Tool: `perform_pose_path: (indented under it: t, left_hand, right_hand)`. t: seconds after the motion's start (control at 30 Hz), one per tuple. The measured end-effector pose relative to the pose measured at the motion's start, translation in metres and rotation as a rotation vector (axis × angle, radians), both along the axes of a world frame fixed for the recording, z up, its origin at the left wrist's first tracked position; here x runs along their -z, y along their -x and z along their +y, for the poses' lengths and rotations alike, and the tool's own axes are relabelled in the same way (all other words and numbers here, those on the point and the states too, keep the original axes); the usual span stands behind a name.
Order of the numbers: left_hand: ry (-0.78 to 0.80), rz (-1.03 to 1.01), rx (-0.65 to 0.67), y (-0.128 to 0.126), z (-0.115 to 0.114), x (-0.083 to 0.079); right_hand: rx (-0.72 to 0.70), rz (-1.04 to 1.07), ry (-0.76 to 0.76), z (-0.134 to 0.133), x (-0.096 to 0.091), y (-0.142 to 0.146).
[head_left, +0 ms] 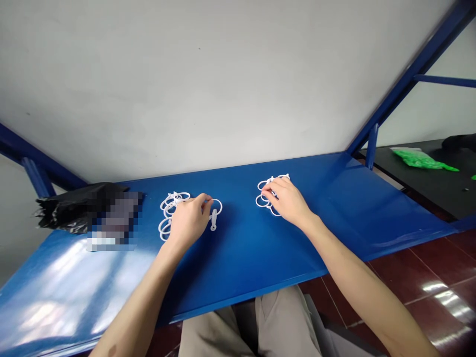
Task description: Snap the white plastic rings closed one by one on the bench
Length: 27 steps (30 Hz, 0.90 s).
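Two small heaps of white plastic loops lie on the blue table [253,248]. My left hand [188,220] rests on the left heap [169,208] and pinches one white loop [215,210] with a short tab, held just right of that heap. My right hand [286,201] lies over the right heap [266,196], its fingers curled down onto the loops; whether they grip one is hidden.
A crumpled black plastic bag [74,208] sits at the table's left, partly blurred out. Blue frame struts rise at the right [409,74] and left. A black table [427,178] with green plastic bags [420,158] stands at the far right. A white wall is behind.
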State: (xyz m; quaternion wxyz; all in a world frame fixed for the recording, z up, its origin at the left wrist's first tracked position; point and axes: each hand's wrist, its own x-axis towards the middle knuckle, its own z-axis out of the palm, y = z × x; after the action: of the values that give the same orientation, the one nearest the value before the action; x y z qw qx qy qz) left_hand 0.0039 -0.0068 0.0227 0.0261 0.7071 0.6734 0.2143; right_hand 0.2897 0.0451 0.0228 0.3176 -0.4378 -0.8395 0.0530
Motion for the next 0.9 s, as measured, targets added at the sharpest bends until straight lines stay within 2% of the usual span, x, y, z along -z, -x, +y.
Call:
perform_pose_path:
  t: [0.1, 0.23, 0.4, 0.47, 0.63, 0.9]
  left_hand:
    - [0.106, -0.218, 0.098, -0.008, -0.002, -0.001]
    - [0.214, -0.452, 0.198, -0.017, -0.006, 0.000]
    - [0.388, -0.802, 0.288, -0.023, -0.007, 0.003]
    - [0.422, -0.865, 0.318, -0.024, -0.007, 0.003]
    - [0.394, -0.804, 0.328, -0.023, -0.006, 0.005]
    - [0.212, -0.448, 0.124, -0.013, -0.005, -0.003]
  right_hand:
    - [-0.147, 0.066, 0.072, -0.015, 0.004, 0.021]
    - [-0.332, 0.094, 0.259, -0.036, 0.012, 0.044]
    - [-0.438, 0.236, 0.417, -0.042, 0.021, 0.054]
    - [-0.458, 0.302, 0.461, -0.040, 0.023, 0.055]
    - [-0.424, 0.364, 0.513, -0.037, 0.024, 0.056]
    - [-0.308, 0.440, 0.303, -0.038, 0.014, 0.053]
